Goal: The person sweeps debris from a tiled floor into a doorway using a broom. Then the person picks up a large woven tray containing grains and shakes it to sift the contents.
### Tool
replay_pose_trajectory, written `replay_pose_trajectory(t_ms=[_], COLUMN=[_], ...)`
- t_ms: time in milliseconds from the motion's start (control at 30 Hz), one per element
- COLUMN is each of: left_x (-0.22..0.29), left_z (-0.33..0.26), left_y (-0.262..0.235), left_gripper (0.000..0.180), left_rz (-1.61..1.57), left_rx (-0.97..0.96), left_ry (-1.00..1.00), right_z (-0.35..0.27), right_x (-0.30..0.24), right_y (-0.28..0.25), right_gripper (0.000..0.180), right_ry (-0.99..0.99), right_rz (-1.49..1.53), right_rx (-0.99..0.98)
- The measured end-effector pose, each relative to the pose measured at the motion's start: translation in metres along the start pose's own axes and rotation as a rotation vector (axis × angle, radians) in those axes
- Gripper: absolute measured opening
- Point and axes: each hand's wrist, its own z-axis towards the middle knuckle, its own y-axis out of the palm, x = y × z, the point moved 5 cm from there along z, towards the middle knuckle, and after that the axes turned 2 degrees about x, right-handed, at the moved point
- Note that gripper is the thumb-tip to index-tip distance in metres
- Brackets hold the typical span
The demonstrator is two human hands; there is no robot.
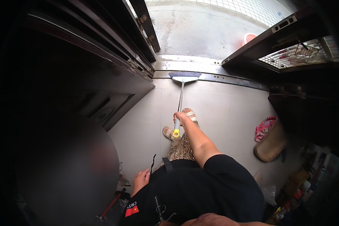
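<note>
My right hand (180,118) is wrapped round the grey grip of a broom (181,95), my forearm stretched out ahead. The handle ends in a yellow ring just below my hand. At the far end, the broom's pale head with dark bluish bristles rests against the metal door sill (211,77). My left hand (141,180) hangs beside my hip, holding nothing that I can see, its fingers loosely extended. A thin black strap (153,164) sticks up next to its fingertips.
Dark door leaves stand on the left (128,83) and right (260,45) of the doorway. A round-ended brown object (270,145) and pink cloth (265,128) lie on the tiled floor at right. Outside stands a red-and-white bucket (248,38). A large dark round shape fills the lower left.
</note>
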Motion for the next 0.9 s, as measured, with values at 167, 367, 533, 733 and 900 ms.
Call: replay_pose_trajectory(t_ms=[167,367,533,733,900], left_x=[-0.001,0.02,0.022,-0.006,0.0], left_z=[0.001,0.014,0.016,0.005,0.005], left_y=[0.004,-0.004,-0.001,0.013,0.01], left_gripper=[0.027,0.029,0.028,0.027,0.026], left_rz=[-0.005,-0.041,-0.051,-0.024,-0.003], left_rx=[0.016,0.01,-0.007,-0.016,-0.013], left_ry=[0.009,0.001,0.027,0.007,-0.006], right_z=[-0.036,-0.115,-0.12,-0.017,0.003], right_x=[-0.002,-0.019,0.011,0.032,-0.015], right_y=[0.01,-0.045,-0.064,-0.031,0.029], right_gripper=[0.017,0.012,0.012,0.013,0.009], right_ry=[-0.136,-0.389,-0.222,-0.001,-0.11], right_rz=[0.045,-0.207,-0.133,-0.022,0.164], right_rx=[-0.039,0.144,0.114,0.092,0.106])
